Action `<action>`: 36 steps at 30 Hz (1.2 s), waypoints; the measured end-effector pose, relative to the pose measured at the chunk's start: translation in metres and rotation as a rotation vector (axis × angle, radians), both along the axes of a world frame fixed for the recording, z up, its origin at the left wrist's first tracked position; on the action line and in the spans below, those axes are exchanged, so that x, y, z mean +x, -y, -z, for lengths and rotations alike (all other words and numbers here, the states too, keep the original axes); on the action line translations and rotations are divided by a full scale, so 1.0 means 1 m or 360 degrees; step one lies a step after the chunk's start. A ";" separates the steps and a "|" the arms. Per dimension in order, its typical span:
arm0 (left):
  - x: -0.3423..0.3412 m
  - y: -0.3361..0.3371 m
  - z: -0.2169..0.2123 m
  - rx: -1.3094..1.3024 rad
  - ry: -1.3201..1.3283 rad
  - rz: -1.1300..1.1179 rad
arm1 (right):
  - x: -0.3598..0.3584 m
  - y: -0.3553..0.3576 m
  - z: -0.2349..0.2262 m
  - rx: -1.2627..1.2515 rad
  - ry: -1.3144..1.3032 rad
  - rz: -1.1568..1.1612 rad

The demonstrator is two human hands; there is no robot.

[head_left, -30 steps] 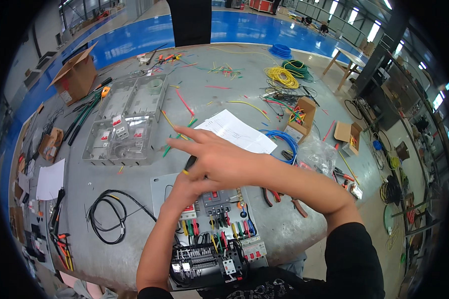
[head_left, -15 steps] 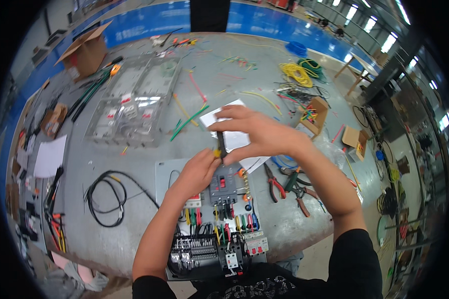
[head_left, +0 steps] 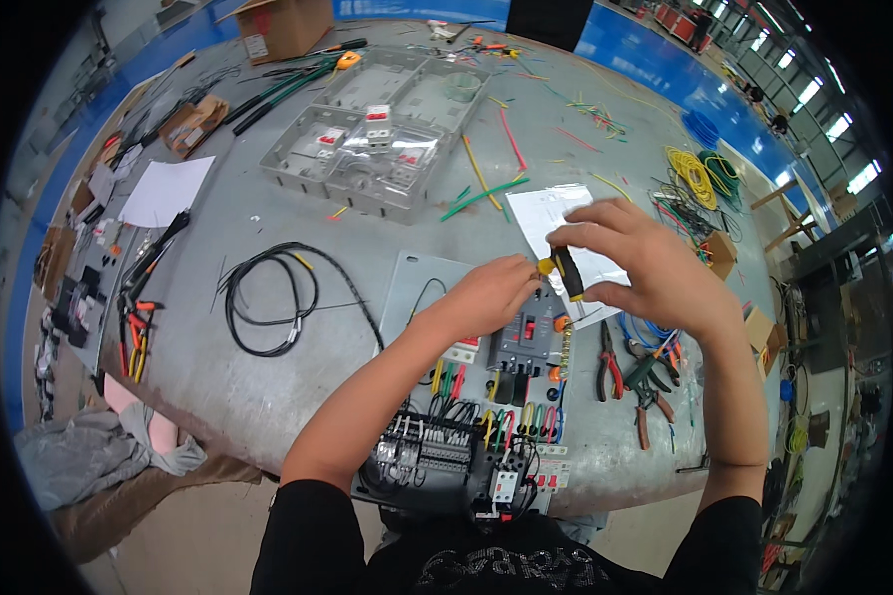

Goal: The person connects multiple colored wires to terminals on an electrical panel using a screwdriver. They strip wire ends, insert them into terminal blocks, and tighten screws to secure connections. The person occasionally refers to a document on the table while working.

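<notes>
My right hand (head_left: 665, 268) curls its fingers and thumb around the ends of a black-and-yellow screwdriver (head_left: 568, 274); only its handle shows clearly. My left hand (head_left: 491, 295) is closed, its fingertips pressed together beside the handle's yellow part, and what they pinch is hidden. Both hands are over the far end of a grey moulded-case circuit breaker (head_left: 522, 337) with a red toggle. The breaker is on a grey mounting plate (head_left: 407, 288). Coloured wires, terminal blocks (head_left: 445, 448) and a small white-fronted contactor (head_left: 504, 484) sit on the plate's near part.
White paper (head_left: 546, 213) lies beyond the breaker. Red-handled pliers (head_left: 608, 367) and a wire stripper (head_left: 647, 382) lie to the right. A coiled black cable (head_left: 298, 327) is on the left, with a grey plastic enclosure (head_left: 367, 203) behind. Yellow wire coils (head_left: 690, 174) lie far right.
The view has swung, so the bench contents appear farther right and the plate shows more. The screwdriver handle has gone from upright to slanted in my right hand. My left hand stays beside it.
</notes>
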State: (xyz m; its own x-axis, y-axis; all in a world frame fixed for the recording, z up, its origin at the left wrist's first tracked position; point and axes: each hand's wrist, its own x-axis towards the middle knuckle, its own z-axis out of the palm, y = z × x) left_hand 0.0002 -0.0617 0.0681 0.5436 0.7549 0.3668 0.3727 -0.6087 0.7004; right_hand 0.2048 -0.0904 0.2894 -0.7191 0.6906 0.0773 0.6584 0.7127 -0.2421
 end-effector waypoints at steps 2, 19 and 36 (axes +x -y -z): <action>0.001 0.002 -0.002 -0.0009 -0.0061 -0.0010 | -0.001 -0.010 0.005 0.0188 -0.0024 -0.0148; -0.004 -0.005 -0.017 0.0114 -0.0091 -0.0040 | 0.006 -0.064 0.033 0.0680 -0.0060 -0.0513; -0.002 -0.015 -0.007 -0.0634 0.0245 -0.0513 | 0.014 -0.089 0.037 -0.1866 -0.0667 0.0448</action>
State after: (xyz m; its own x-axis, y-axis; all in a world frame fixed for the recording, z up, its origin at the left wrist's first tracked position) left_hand -0.0020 -0.0471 0.0751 0.2237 0.9718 0.0750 0.3713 -0.1561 0.9153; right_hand 0.2191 -0.0013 0.2528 -0.6060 0.6227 -0.4950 0.4722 -0.2192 -0.8538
